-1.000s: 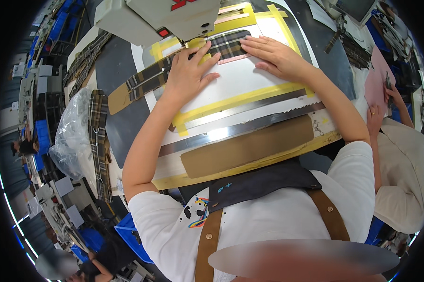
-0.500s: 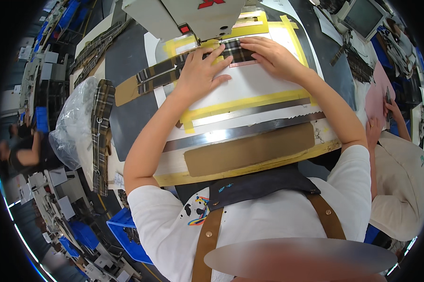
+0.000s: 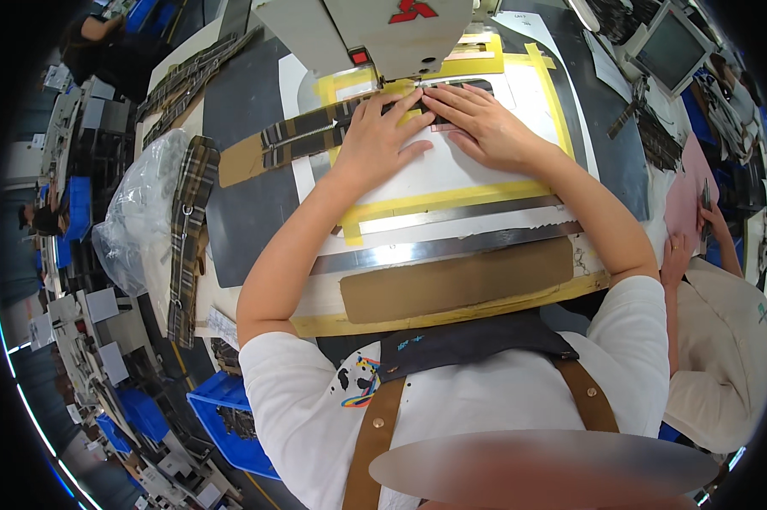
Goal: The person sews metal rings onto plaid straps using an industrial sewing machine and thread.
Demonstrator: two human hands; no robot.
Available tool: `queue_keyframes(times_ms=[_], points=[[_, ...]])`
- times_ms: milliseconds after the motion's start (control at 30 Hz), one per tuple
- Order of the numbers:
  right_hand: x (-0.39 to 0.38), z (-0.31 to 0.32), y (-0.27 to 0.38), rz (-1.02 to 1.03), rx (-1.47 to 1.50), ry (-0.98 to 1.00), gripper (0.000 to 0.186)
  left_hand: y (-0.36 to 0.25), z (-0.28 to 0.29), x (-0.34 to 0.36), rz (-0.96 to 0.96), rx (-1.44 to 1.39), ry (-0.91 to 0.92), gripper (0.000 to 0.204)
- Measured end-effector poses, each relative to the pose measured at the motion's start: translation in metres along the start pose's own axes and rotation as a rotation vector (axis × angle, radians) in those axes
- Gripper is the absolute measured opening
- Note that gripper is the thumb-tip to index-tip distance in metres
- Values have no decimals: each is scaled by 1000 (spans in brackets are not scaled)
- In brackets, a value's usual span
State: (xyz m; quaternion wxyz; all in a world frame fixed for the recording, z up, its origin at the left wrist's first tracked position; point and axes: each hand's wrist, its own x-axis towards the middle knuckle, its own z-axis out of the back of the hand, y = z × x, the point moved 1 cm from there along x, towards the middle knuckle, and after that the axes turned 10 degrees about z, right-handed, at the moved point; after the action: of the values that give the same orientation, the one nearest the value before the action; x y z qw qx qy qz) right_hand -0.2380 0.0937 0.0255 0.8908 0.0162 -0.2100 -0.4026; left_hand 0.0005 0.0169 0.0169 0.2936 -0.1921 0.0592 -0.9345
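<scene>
A plaid fabric strip [image 3: 305, 138] with a zipper along it and a brown end piece [image 3: 241, 161] lies across a white template sheet [image 3: 451, 174] edged with yellow tape. My left hand [image 3: 387, 140] rests on the strip with its fingers spread and its thumb out to the side. Close beside it, my right hand [image 3: 491, 129] lies flat over the strip's right part, fingers stretched out, hiding much of the cloth there. Just beyond my fingertips stands the head of a white sewing machine [image 3: 383, 42]; its needle area is partly hidden.
Plaid straps with metal rings [image 3: 188, 229] hang along the table's left edge beside a clear plastic bag [image 3: 128, 221]. A metal bar [image 3: 451, 246] crosses the near side. A blue crate [image 3: 235, 425] stands lower left. At right are a monitor [image 3: 668, 47] and a co-worker's hands [image 3: 681, 251].
My right hand has slid closer to my left and now covers more of the strip, its fingers lying flatter. The whole view has shifted slightly. A person appears at the upper left.
</scene>
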Motion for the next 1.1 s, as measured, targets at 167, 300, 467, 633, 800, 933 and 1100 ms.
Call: queue_keyframes(times_ms=[167,300,467,633,800,933,1100], points=[[2,4,2,-76,28,89,67,0,2,1,-8,-31,-4,42],[3,3,2,-77,24,104,68,0,5,6,-60,16,-29,42],[0,4,6,-75,4,104,71,-1,6,8,-97,85,4,44],[-9,2,12,-89,-134,185,81,-1,6,6,-55,48,59,46],[-12,2,17,-103,-164,215,87,4,3,4,-42,76,20,48],[-13,4,18,-108,-151,223,89,3,3,3,-19,16,27,46],[-12,5,19,-136,-187,247,92,8,0,-6,-5,-81,11,50]])
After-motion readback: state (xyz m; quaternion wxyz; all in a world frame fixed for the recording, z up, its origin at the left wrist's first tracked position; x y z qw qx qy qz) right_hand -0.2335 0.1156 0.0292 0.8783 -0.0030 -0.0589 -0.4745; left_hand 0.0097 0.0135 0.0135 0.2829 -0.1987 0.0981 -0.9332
